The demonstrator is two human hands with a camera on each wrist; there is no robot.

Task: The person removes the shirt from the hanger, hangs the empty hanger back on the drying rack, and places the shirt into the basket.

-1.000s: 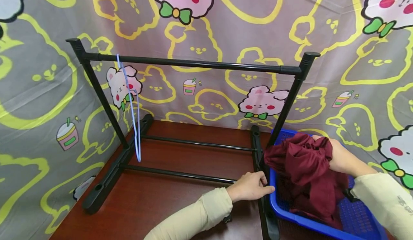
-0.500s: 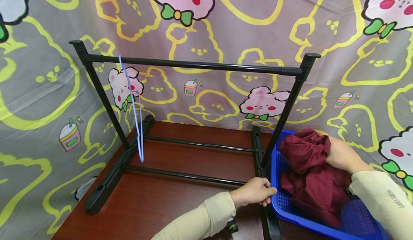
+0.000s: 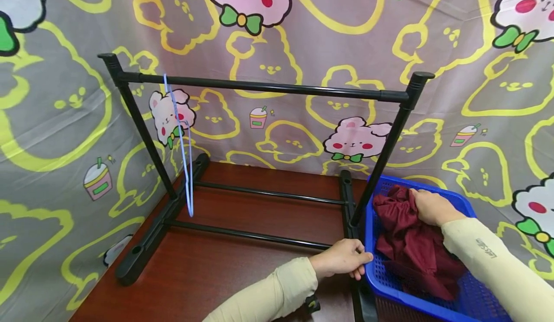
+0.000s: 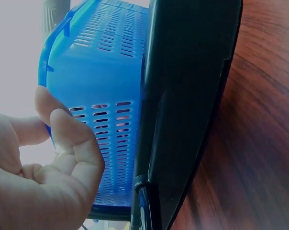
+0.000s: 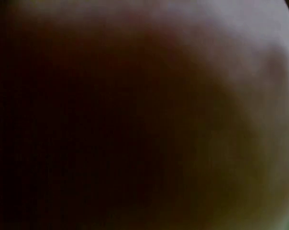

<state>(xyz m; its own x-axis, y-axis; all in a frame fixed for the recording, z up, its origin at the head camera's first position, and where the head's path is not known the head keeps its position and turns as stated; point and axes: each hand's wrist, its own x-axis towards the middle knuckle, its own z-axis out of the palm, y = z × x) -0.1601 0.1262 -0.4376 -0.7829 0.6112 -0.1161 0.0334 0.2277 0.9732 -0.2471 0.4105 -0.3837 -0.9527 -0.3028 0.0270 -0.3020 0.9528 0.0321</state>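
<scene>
A bunched maroon cloth garment (image 3: 426, 252) lies in a blue plastic basket (image 3: 411, 295) on the right in the head view. My right hand (image 3: 434, 207) holds the garment's upper folds; its fingertips are hidden behind the cloth. At the basket's near left rim, my left hand (image 3: 342, 258) pinches the edge between thumb and curled fingers. The left wrist view shows this hand (image 4: 58, 163) at the rim, beside the slotted basket wall (image 4: 96, 76). Only dark, blurred skin fills the right wrist view.
A black garment rack (image 3: 268, 87) stands on the reddish-brown table (image 3: 259, 216), its right foot (image 3: 363, 293) alongside the basket. One light blue hanger (image 3: 188, 168) hangs near the left end of its top bar. Patterned fabric (image 3: 277, 48) covers the walls behind.
My right hand has moved left and lowered the raised, bunched part of the garment into the basket. My left thumb and fingers have drawn together at the basket rim.
</scene>
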